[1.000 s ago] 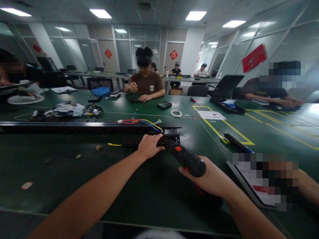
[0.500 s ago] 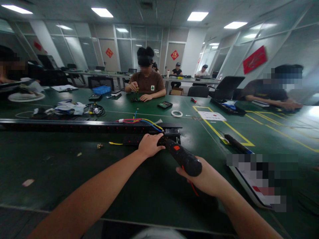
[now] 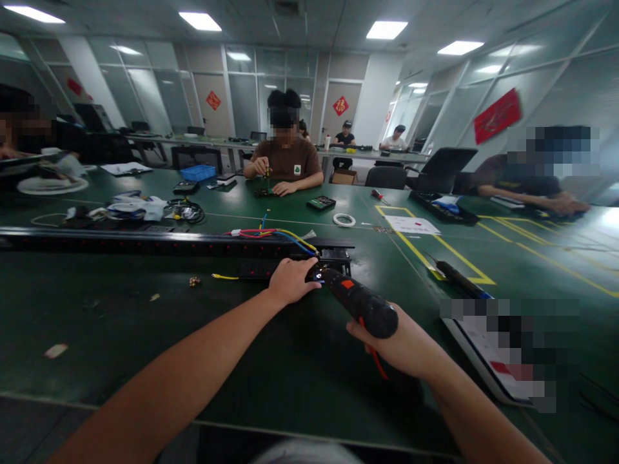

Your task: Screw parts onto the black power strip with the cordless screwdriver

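My right hand [image 3: 406,338] is wrapped round the grip of a black cordless electric screwdriver [image 3: 360,299] with orange marks. Its nose points left toward a small black end unit [image 3: 338,265] at the end of a long black power strip [image 3: 159,243]. A bright light shows at the tool's tip. My left hand [image 3: 291,280] presses on the end unit, thumb and forefinger curled about its near part; the fingertips are partly hidden. Red, yellow and blue wires [image 3: 278,233] run along the strip into the unit. A yellow wire [image 3: 225,277] sticks out left of my hand.
A small heap of brass screws [image 3: 194,281] lies left of my arm. A black-handled screwdriver [image 3: 461,278] and a white-edged tray [image 3: 476,361] are at the right. Beyond the strip lie a white tape ring [image 3: 343,220], cables [image 3: 186,211] and a blue basket [image 3: 198,173]. Co-workers sit opposite.
The screwdriver's body and my right hand have shifted slightly right. A bright light now shows at its tip where it was dark before. My left hand stays on the end unit.
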### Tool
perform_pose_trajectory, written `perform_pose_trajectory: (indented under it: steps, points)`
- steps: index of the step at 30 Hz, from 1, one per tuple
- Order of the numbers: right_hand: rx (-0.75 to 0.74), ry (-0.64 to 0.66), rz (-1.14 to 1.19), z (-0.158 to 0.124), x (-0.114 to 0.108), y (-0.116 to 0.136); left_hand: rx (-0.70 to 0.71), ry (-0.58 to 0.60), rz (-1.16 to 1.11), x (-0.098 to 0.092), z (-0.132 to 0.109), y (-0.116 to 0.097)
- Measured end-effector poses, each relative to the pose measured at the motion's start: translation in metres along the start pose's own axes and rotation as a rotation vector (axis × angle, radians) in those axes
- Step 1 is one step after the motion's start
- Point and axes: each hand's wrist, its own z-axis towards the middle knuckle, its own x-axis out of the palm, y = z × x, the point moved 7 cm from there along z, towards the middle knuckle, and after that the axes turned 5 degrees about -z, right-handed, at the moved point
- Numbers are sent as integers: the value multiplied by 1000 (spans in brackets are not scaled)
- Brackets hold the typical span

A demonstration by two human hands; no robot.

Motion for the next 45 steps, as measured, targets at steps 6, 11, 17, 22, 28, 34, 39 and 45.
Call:
perform_pose_trajectory:
  steps: [6, 11, 17, 22, 28, 34, 39, 45]
  points:
    - [54, 10, 47, -1, 1, -8, 7, 5, 2, -1, 0, -1]
    - [85, 18, 72, 1, 3, -15, 16, 1, 6, 0, 1, 1]
    - [39, 14, 84, 1, 8, -5, 22, 12, 3, -1, -1, -2]
    - [96, 16, 99, 3, 7, -5, 28, 2, -5, 0, -2, -2]
    - [103, 29, 30, 7, -1, 7, 34, -16, -30, -1, -3, -2]
    - [19, 5, -26, 5, -4, 17, 36, -13, -33, -3, -3, -3]
    - [63, 22, -16, 5, -2, 12, 33, 0, -41, -3, -2, -3]
    - [115, 27, -18, 3, -2, 10, 25, -7, -41, -4, -3, -4]
